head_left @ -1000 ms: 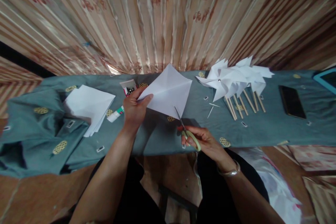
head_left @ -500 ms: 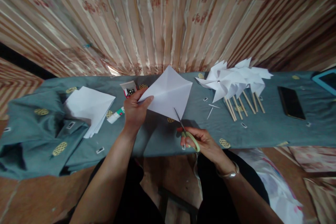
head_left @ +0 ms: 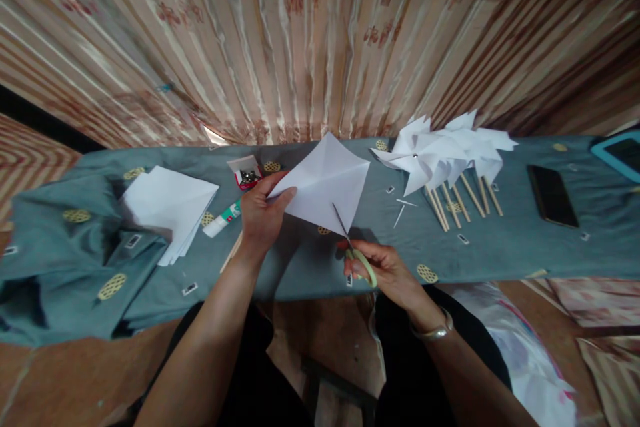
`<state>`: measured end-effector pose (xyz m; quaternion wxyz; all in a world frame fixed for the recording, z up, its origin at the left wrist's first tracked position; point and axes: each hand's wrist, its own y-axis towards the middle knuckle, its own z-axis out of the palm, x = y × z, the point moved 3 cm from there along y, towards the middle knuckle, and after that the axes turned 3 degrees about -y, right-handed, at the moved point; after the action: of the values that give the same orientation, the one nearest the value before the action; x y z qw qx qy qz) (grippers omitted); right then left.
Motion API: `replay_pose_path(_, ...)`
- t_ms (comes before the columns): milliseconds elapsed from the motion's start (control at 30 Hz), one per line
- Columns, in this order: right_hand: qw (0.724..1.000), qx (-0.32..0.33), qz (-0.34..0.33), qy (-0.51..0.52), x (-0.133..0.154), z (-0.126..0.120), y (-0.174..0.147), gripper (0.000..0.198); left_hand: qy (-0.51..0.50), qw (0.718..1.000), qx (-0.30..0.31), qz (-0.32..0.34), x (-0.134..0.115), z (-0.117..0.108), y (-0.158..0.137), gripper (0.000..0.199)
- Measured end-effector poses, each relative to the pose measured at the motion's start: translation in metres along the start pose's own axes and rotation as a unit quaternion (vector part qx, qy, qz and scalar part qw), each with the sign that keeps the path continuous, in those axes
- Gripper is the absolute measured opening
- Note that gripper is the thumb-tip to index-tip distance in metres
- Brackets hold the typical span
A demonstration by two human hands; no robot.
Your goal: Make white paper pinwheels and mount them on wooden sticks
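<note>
A creased white square of paper (head_left: 327,180) is pinched at its left corner by my left hand (head_left: 265,210), thumb on top. My right hand (head_left: 383,263) grips scissors (head_left: 363,263) with pale green handles. Their blades lie at the paper's near corner, one of them over its face and pointing toward the middle. Left of my left hand sit an open small box of metal pins (head_left: 247,175), a glue stick (head_left: 223,219) and a partly hidden wooden stick (head_left: 231,253).
A stack of white paper sheets (head_left: 170,203) lies at the left. Several white paper pinwheels (head_left: 435,150) on wooden sticks lie at the right, with thin paper scraps (head_left: 403,208) before them. Farther right are a dark phone (head_left: 553,195) and a blue-edged device (head_left: 620,153). A patterned curtain (head_left: 300,47) hangs behind the table.
My left hand and the paper have shifted slightly right and nearer to me, uncovering more of the pin box and the wooden stick. The scissors stay at the near corner.
</note>
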<state>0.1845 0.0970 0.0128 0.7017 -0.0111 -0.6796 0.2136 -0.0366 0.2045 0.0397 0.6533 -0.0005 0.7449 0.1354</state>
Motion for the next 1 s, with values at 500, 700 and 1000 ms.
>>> replay_pose_path(500, 0.999, -0.007, 0.007, 0.046, -0.0054, -0.0006, 0.0039, 0.059, 0.012, 1.000, 0.025, 0.008, -0.0004, 0.0049, -0.0056, 0.030)
replay_pose_path(700, 0.998, -0.016, 0.032, 0.045, -0.0040, -0.0005, 0.0031, 0.061, 0.012, 1.000, 0.024, 0.008, -0.0009, 0.0043, -0.0057, 0.030)
replay_pose_path(1000, 0.999, -0.005, 0.001, 0.032, -0.0011, -0.0004, 0.0030, 0.054, 0.004, 0.999, 0.043, -0.002, -0.0003, 0.0070, -0.0085, 0.030)
